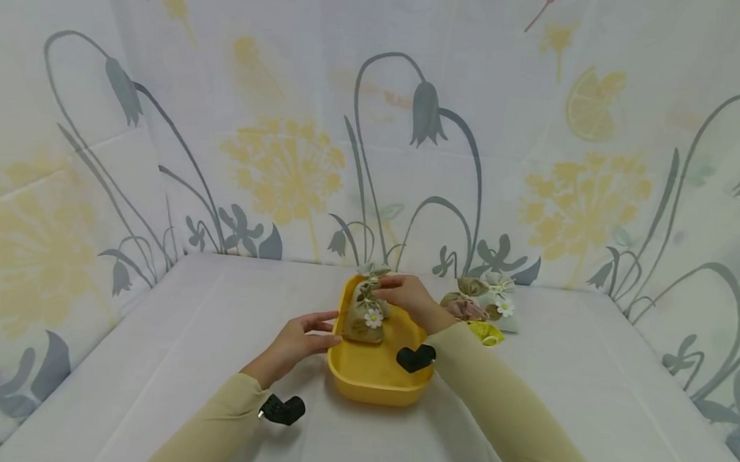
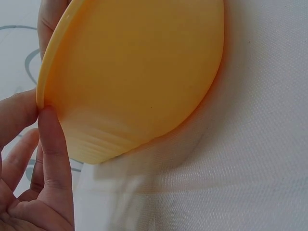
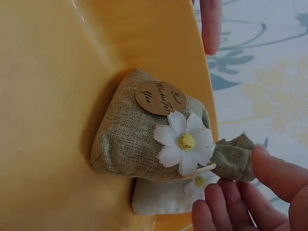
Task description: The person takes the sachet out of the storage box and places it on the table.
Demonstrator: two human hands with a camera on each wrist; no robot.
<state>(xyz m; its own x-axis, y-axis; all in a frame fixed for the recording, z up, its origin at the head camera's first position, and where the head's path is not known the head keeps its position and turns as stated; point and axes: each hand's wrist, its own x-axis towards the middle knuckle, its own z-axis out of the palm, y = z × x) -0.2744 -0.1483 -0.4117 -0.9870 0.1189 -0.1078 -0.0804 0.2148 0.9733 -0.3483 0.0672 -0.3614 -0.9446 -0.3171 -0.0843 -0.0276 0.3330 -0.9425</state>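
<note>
At the left side of the yellow tray (image 1: 377,394), which stands on the worktop (image 1: 594,383), is the brown bag (image 3: 120,144), bearing a white flower and a round tag reading "Best Wishes For You". Its base appears to rest on the tray floor. A pale bag (image 3: 156,198), also with a flower, lies just beside it within the same tray, toward the far end.

The right hand (image 1: 409,297) has thumb and fingertips brought together about the gathered neck of the brown bag; firmness of grip cannot be determined. The left hand (image 1: 295,343) pinches the tray's left rim between thumb and finger, remaining fingers loosely spread.

Outside the tray, near its far right side, a cluster of bags is noted on the worktop: a pink bag (image 1: 465,309), a white bag (image 1: 510,322) and a yellow-green bag (image 1: 486,334), with a brown neck (image 1: 473,287) among them.

Assessment: the step in hand is judged to be positioning the brown bag inside the tray. The next move would call for a steady rim, the bag seated, and fingers parted cleanly without dragging the neck or disturbing the pale bag.
</note>
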